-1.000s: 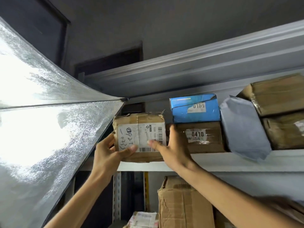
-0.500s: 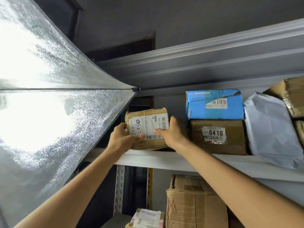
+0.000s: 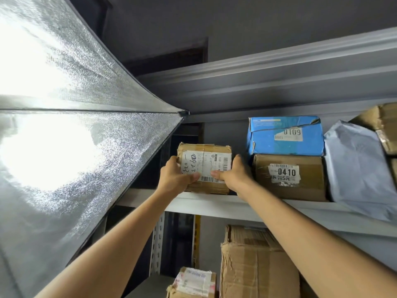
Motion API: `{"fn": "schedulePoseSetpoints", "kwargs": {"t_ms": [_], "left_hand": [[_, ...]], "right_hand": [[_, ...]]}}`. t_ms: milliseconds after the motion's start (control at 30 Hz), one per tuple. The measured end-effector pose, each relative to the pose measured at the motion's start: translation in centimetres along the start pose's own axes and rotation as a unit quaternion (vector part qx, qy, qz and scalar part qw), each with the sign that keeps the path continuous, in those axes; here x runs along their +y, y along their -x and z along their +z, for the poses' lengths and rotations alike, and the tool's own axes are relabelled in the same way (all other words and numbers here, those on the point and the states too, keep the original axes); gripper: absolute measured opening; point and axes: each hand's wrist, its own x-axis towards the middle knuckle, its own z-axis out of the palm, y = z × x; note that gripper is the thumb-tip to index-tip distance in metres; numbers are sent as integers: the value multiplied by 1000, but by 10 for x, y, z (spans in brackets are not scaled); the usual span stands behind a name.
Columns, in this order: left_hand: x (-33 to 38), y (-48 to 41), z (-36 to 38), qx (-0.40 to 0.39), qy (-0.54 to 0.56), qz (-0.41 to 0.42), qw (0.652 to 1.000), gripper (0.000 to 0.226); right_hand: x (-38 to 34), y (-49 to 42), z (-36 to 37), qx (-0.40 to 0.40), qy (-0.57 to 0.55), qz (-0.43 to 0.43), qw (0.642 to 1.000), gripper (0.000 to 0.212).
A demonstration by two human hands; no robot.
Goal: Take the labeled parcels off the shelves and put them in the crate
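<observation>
A small brown cardboard parcel (image 3: 206,155) with a white barcode label and handwriting sits at the left end of the upper shelf (image 3: 214,204). My left hand (image 3: 175,179) grips its left side, thumb across the label. My right hand (image 3: 233,176) grips its right side, thumb on the label's lower edge. To the right stand a brown box labeled 0410 (image 3: 309,168) with a blue box labeled 0109 (image 3: 285,136) on top. No crate is in view.
A grey plastic mailer (image 3: 358,166) leans right of the stack, with more brown boxes (image 3: 386,125) beyond. A large silver reflective panel (image 3: 64,147) fills the left. Below the shelf stand a tall crumpled carton (image 3: 255,265) and a small taped parcel (image 3: 193,282).
The view has shifted so the shelf sits further right and lower. Both hands have stayed on the small parcel, closing more tightly round its sides; it still rests on the shelf.
</observation>
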Motion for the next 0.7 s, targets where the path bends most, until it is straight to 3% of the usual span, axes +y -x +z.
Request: {"fn": "schedulePoseSetpoints", "kwargs": {"t_ms": [233, 367, 433, 500, 600, 700], "left_hand": [[6, 18, -4, 38, -81, 21, 996, 63], [22, 31, -6, 104, -171, 89, 976, 72], [38, 38, -4, 110, -167, 146, 969, 66], [57, 44, 3, 67, -167, 204, 962, 53], [86, 55, 18, -4, -256, 276, 926, 41], [107, 56, 25, -39, -334, 281, 899, 38]], "right_hand": [[-8, 21, -1, 14, 82, -35, 996, 45], [-18, 34, -18, 9, 109, -104, 989, 33], [-26, 40, -31, 11, 161, -135, 978, 27], [-36, 47, -49, 17, 222, -176, 959, 23], [-45, 60, -86, 43, 354, -215, 909, 23], [-45, 68, -124, 75, 466, -223, 853, 24]]}}
